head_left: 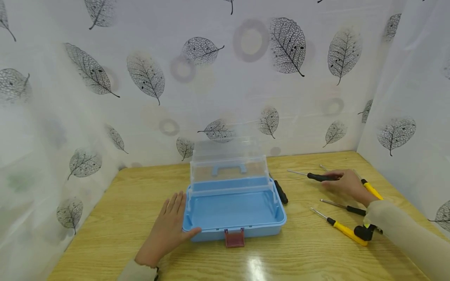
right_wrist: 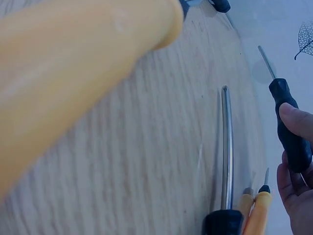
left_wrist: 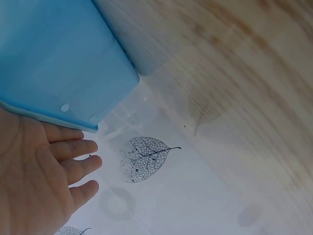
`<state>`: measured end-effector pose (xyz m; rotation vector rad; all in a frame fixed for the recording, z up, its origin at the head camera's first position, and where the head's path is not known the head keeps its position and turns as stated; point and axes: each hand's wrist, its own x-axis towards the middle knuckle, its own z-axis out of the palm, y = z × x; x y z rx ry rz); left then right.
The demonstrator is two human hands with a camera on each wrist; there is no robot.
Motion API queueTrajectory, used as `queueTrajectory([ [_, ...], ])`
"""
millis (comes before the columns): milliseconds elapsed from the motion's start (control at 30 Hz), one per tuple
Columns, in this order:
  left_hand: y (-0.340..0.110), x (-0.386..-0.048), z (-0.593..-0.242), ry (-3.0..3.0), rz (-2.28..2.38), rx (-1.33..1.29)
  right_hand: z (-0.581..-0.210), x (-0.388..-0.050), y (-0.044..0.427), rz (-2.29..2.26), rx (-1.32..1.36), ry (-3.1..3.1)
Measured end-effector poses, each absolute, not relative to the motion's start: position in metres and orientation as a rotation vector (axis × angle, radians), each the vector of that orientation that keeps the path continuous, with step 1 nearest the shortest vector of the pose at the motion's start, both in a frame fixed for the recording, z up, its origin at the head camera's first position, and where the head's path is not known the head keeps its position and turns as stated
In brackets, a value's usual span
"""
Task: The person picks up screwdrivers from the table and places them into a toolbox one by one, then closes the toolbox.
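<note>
A light blue box (head_left: 235, 232) with its clear lid raised stands mid-table. My left hand (head_left: 168, 226) lies against its left side, fingers straight and thumb along the front rim; in the left wrist view the palm and fingers (left_wrist: 73, 152) show beside the blue wall (left_wrist: 63, 58). To the right of the box, my right hand (head_left: 346, 185) grips a black-handled screwdriver (head_left: 316, 177), its shaft pointing left. The right wrist view shows thumb and fingers of the right hand (right_wrist: 298, 161) around the black handle (right_wrist: 288, 127).
Around my right arm lie a yellow screwdriver (head_left: 346, 231), a black-handled one (head_left: 355, 210), another yellow one (head_left: 372, 189) and a black object (head_left: 363, 233). A black handle (head_left: 281, 192) lies against the box's right side. A leaf-patterned curtain (head_left: 225, 89) surrounds the table.
</note>
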<state>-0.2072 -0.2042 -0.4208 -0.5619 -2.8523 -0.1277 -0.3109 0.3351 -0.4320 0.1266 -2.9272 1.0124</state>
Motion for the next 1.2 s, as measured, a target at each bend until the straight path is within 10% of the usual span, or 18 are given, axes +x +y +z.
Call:
queueTrajectory([
  [1200, -0.205, -0.209, -0.423, -2.855, -0.131, -0.560, -0.363, -0.323, 0.326, 1.085, 0.233, -2.897],
])
